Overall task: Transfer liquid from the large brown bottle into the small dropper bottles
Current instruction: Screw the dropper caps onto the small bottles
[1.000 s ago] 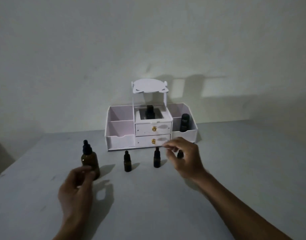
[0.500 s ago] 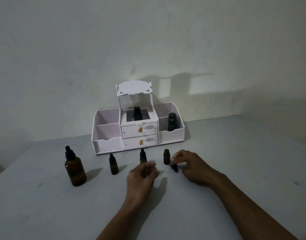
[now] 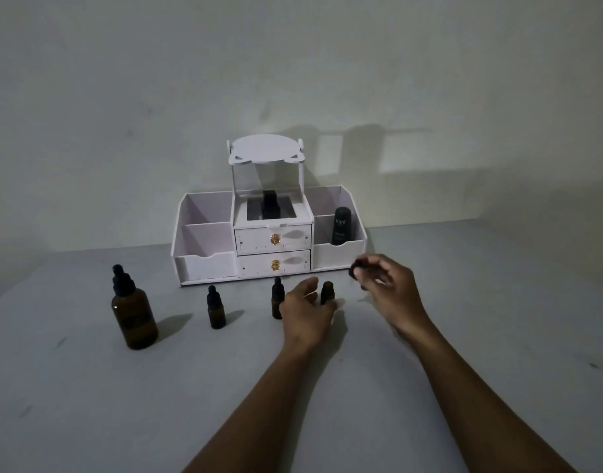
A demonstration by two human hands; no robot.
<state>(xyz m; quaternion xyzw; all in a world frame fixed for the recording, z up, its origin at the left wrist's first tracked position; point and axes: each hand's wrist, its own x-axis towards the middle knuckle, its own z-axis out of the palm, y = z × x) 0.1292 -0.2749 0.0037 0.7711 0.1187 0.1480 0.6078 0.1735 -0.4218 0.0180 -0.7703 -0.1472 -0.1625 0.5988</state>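
The large brown bottle stands at the left with its black dropper cap on. Two capped small dropper bottles stand in a row to its right. A third small bottle stands uncapped. My left hand is right beside it, with the thumb apart and the fingers curled in front of its base. My right hand is raised to the right of that bottle and pinches a black dropper cap at its fingertips.
A white desk organiser with two drawers stands against the wall behind the bottles. A black Kahf bottle sits in its right compartment and a dark bottle in its middle tray. The grey table spreads all around.
My left hand has left the large brown bottle and moved right to the third small bottle. My right hand has lifted the black cap up and to the right.
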